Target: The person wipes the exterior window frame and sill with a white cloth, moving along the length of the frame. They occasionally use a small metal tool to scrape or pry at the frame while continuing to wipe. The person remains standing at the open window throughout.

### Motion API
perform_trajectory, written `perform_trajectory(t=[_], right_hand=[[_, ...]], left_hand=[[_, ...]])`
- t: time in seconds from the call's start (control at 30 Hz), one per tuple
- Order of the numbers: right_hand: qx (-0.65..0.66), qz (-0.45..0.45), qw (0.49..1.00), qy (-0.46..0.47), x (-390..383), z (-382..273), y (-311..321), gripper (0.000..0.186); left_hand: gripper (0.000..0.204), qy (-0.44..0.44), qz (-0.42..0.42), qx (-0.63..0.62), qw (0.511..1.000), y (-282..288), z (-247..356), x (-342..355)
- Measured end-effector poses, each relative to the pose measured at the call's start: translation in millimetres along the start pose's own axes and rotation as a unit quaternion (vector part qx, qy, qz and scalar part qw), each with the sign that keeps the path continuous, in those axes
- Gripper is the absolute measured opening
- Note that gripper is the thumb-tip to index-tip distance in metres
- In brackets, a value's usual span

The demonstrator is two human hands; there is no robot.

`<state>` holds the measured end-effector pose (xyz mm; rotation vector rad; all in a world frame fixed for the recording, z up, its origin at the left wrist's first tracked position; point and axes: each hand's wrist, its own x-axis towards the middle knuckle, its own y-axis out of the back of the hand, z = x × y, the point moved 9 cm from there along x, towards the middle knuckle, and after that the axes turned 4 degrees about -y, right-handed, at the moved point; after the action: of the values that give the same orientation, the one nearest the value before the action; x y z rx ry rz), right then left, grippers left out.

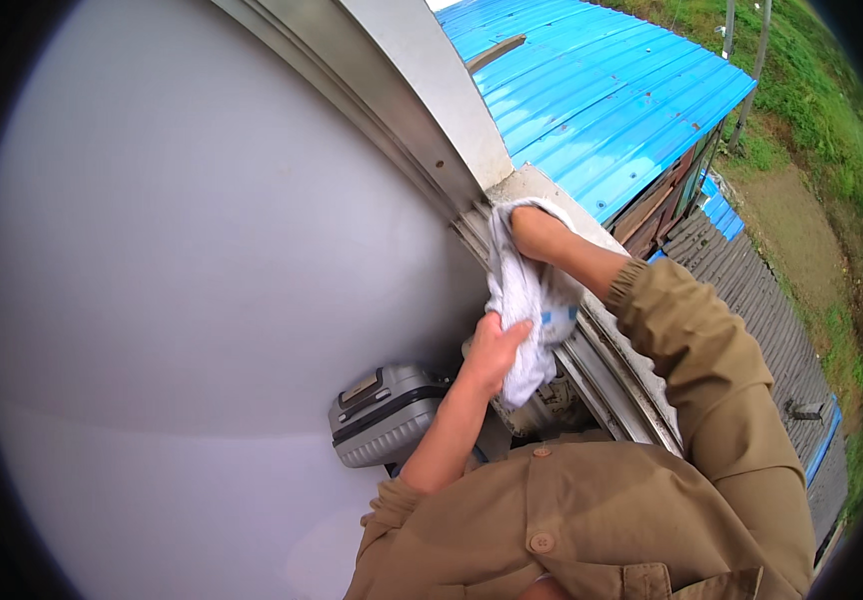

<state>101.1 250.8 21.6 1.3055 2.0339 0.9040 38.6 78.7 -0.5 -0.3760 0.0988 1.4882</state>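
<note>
A white cloth (518, 290) with a blue patch hangs bunched over the metal window track (602, 395). My left hand (497, 352) grips its lower part, fingers closed round the fabric. Farther up, my right hand (537, 233) is curled into the cloth's upper end, against the corner where the track meets the upright window frame (407, 120). Folds of cloth hide the right fingertips.
A grey hard-shell suitcase (387, 412) stands beside my left forearm, against the pale wall (202, 250). Outside lie a blue corrugated metal roof (592, 90), a grey ridged roof (752, 300) and a grassy slope (837, 110) with poles.
</note>
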Motion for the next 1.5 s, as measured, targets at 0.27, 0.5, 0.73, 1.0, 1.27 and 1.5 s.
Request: perform_trajectory(t=[0.27, 0.5, 0.73, 1.0, 1.27, 1.5], right_hand=[[0.085, -0.118, 0.989, -0.041, -88, -11, -8, 0.031], [0.061, -0.113, 0.99, -0.056, -74, -32, -35, 0.027], [-0.146, -0.126, 0.981, 0.018, 15, -65, -48, 0.024], [-0.234, -0.072, 0.961, 0.13, 48, -94, -52, 0.021], [-0.331, -0.131, 0.918, 0.176, 10, -98, -54, 0.02], [-0.293, -0.229, 0.911, 0.177, -123, -75, -32, 0.017]], left_hand=[[0.037, -0.027, -0.061, 0.07, 0.995, -23, 9, -67], [0.037, -0.019, -0.02, 0.044, 0.999, 18, 1, -73], [0.033, -0.032, 0.052, -0.039, 0.997, 58, 17, -35], [0.029, -0.018, 0.091, -0.111, 0.989, 82, 18, 1], [0.031, 0.006, 0.037, -0.039, 0.999, 60, -4, -39], [0.03, -0.013, -0.232, 0.163, 0.959, -11, -30, -95]])
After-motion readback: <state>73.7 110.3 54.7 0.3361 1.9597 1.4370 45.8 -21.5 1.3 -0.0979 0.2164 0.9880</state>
